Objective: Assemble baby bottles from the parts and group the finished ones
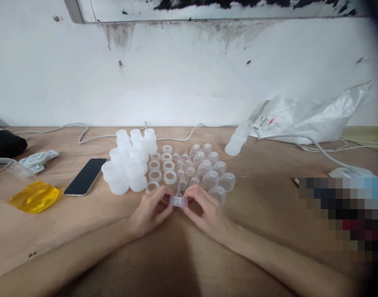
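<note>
Between my two hands, a clear nipple in a ring collar is held upright above the table. My left hand pinches its left edge, and my right hand grips the right edge. Just beyond lie several loose rings in two columns, with several clear nipples beside them. Several transparent dome caps stand to the right of the nipples. White bottles are grouped upright to the left of the rings.
A phone and a yellow film piece lie at the left. An assembled bottle leans near a plastic bag at the back right. White cables run along the wall. A blurred patch covers the right edge.
</note>
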A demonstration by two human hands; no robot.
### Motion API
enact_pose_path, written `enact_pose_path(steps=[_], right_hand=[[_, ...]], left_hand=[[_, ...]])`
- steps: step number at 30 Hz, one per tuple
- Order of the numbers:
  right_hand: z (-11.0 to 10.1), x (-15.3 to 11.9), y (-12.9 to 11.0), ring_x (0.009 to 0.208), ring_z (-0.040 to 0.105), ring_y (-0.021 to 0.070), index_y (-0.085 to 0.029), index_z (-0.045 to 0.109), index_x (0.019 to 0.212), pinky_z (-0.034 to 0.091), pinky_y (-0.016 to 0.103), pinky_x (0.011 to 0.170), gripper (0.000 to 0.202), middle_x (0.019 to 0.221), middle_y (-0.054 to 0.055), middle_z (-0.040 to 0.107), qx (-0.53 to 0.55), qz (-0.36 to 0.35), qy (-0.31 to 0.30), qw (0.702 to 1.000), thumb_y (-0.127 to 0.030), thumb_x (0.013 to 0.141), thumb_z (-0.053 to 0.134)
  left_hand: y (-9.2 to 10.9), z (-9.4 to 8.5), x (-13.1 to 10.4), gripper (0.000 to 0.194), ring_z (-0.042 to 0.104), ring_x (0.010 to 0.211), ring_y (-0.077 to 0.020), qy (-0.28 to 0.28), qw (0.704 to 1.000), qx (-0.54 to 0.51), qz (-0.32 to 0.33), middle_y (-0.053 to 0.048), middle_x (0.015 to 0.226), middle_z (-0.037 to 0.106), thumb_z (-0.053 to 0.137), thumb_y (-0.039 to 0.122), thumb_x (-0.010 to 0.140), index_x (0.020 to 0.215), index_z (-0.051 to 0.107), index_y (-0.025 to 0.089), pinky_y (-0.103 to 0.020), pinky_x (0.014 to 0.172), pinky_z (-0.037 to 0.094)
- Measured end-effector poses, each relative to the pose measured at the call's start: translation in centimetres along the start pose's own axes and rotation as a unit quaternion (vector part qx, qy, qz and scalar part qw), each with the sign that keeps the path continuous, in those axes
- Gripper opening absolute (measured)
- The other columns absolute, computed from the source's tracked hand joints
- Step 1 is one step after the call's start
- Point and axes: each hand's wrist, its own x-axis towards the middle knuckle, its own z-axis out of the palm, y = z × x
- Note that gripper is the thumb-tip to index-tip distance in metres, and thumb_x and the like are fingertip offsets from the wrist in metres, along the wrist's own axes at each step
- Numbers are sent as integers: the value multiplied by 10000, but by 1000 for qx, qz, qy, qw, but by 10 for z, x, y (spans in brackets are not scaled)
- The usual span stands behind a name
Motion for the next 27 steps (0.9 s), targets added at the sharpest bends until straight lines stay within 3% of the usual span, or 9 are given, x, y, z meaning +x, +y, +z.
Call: enact_pose_path(steps=[3,6,11,15,19,22,25,27], right_hand=[[-4,1,1,857,499,169,-194,416,1026,446,307,731,227,934,64,499,16,-6,-21,1000,-283,828,485],[-7,2,2,938,486,190,-187,387,1139,440,337,762,278,1061,107,465,4,-3,-32,999,-278,879,359],[-8,3,4,788,512,159,-172,445,953,433,305,699,154,873,66,541,5,8,-117,993,-271,885,348],[-7,2,6,700,499,135,-170,434,871,417,272,631,128,812,51,543,16,24,-158,987,-246,884,331],[-6,3,7,665,490,127,-174,438,838,405,258,607,102,768,40,540,-4,25,-152,988,-210,864,345],[-6,4,7,635,468,120,-177,433,792,387,247,583,108,730,29,525,-16,19,-132,991,-183,852,344],[-5,4,7,574,423,103,-179,413,747,351,228,532,101,670,6,488,-21,19,-123,992,-175,835,365],[-4,4,7,546,395,93,-181,391,711,327,217,510,115,632,-10,454,-19,24,-120,992,-175,825,379]], left_hand=[[-3,0,1,110,571,762,-118,-4,998,-54,-15,-41,901,557,434,181,833,938,467,166,-211,605,491],[-5,0,3,149,559,750,-116,-19,992,-117,-32,-52,925,562,415,183,850,992,457,165,-216,602,487],[-6,-1,5,183,534,718,-104,-37,993,-105,-27,-31,880,562,416,155,844,1007,495,179,-222,641,461],[-7,-1,6,219,508,632,-93,-63,990,-114,-49,-29,842,555,412,185,846,1043,510,176,-215,583,445],[-4,-3,5,261,489,598,-89,-69,990,-110,-59,-33,836,560,394,206,853,1098,479,179,-209,548,430],[2,-6,5,306,522,727,-128,-83,990,-112,-33,-57,890,550,372,214,864,1165,417,183,-255,641,457],[6,-7,6,391,519,859,-167,-89,992,-90,-3,-72,983,521,519,254,798,1164,396,188,-291,728,463],[7,-6,7,411,525,839,-160,-82,994,-77,-13,-65,974,520,589,282,755,1113,412,185,-273,700,471]])
